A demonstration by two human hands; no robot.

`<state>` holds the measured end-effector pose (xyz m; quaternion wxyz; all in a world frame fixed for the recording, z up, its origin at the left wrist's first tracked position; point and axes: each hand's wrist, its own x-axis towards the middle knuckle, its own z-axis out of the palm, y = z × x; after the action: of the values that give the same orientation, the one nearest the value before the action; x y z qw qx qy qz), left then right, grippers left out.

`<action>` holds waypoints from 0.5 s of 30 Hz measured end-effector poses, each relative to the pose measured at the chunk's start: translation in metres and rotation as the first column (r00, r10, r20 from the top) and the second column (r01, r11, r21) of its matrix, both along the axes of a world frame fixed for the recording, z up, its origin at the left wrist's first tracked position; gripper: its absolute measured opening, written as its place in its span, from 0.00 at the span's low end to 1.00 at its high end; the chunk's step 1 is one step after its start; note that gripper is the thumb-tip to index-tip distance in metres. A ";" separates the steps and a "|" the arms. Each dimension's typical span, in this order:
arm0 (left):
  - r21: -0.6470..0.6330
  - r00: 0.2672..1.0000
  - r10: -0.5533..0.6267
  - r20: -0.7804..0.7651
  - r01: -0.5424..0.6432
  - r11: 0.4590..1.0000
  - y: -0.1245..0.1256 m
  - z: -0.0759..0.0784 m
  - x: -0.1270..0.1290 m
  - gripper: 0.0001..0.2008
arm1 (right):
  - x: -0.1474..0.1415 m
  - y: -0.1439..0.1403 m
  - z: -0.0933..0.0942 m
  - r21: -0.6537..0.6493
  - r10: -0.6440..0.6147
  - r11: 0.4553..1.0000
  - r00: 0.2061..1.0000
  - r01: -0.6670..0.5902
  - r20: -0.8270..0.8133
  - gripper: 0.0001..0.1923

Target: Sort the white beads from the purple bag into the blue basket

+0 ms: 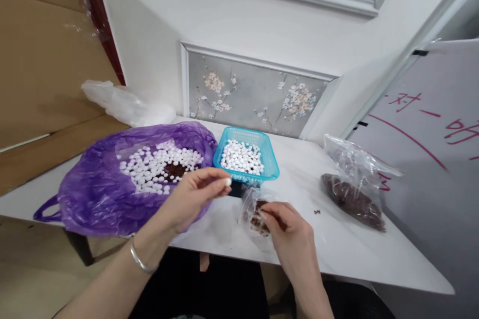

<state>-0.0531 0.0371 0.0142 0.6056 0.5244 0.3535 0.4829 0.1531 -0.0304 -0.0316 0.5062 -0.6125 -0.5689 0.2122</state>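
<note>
a: where the white table (337, 239) meets the wall, can any writing be read?

b: only red handwritten strokes on the white board (430, 124) at three o'clock, too partial to read.

a: and the hands?

b: the left hand (194, 194) pinches one white bead (227, 181) just below the blue basket (271, 162). the right hand (286, 227), at six o'clock, is closed on a small clear bag (251, 207) of dark bits. the purple bag (97, 194) lies at nine o'clock.

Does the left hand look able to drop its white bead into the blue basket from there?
Probably yes. The left hand pinches a white bead just short of the blue basket, whose top is open, and nothing lies between them.
</note>
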 end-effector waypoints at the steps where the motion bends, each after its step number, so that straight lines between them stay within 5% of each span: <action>1: -0.090 0.989 -0.074 0.128 0.086 0.992 -0.008 -0.004 0.012 0.07 | 0.000 -0.001 0.001 0.005 0.001 1.000 1.000 -0.001 -0.017 0.06; 5: -0.284 0.909 -0.191 0.371 0.306 0.909 -0.029 -0.017 0.043 0.06 | 0.005 -0.011 0.007 0.014 0.039 0.999 0.995 -0.038 -0.093 0.07; 10: -0.383 0.895 -0.149 0.420 0.324 0.865 -0.034 -0.021 0.054 0.08 | 0.006 -0.023 0.018 0.043 0.142 0.990 0.912 -0.135 -0.384 0.01; 15: -0.396 0.890 -0.162 0.426 0.344 0.851 -0.036 -0.020 0.059 0.08 | 0.002 -0.027 0.024 0.121 0.200 0.979 0.870 -0.162 -0.451 0.04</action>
<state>0.0055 0.0015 -0.0056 0.8281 0.3053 0.2610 0.3910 0.1547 -0.0576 -0.0079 0.6283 -0.4680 -0.4954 0.3751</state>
